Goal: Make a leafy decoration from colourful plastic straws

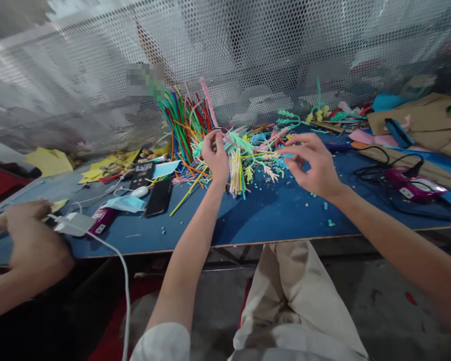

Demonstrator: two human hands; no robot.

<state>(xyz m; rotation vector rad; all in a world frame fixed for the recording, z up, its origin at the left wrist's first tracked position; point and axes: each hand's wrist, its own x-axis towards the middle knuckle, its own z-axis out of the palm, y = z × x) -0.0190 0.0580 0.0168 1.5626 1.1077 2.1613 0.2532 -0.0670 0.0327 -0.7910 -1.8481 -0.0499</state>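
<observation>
Pipe cleaners (pixel 237 173) are heaped beyond open room at the surface's (pixel 263 220) near edge; left hand (pixel 216 155) and right hand (pixel 313 168) are held apart, fingers curled (grip unclear).

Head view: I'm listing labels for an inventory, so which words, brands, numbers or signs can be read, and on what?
None can be read anywhere.
Right-hand purple block: pale patches, too blurred to read.
Left-hand purple block: pale patch, too blurred.
Black phone: no legible text.
White adapter: no legible text.
</observation>
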